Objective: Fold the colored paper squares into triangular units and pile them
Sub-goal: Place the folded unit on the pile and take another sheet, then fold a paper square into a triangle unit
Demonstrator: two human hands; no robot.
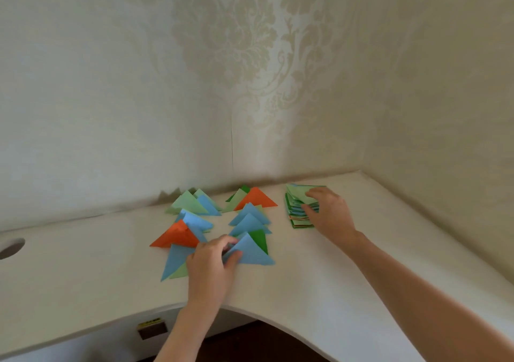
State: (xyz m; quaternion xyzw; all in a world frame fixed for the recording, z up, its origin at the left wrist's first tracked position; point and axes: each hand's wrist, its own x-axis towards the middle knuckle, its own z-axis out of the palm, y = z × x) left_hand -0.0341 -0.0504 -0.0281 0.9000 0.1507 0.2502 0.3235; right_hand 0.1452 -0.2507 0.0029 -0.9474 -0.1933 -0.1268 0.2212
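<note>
Left hand point(211, 267): fingers pinch blue triangle point(254, 252), its left corner hidden in the grip, apex pointing away toward wall, long edge running left-right on bench point(319, 292) | Right hand point(328, 214): fingers curl around stack of paper squares point(299, 208), partly covering it | both forearms extended forward.

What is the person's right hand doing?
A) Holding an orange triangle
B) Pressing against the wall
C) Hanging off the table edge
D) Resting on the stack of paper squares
D: the right hand lies on the stack of paper squares by the wall, fingers curled over its top sheets, while the left hand pinches a blue triangle.
</note>
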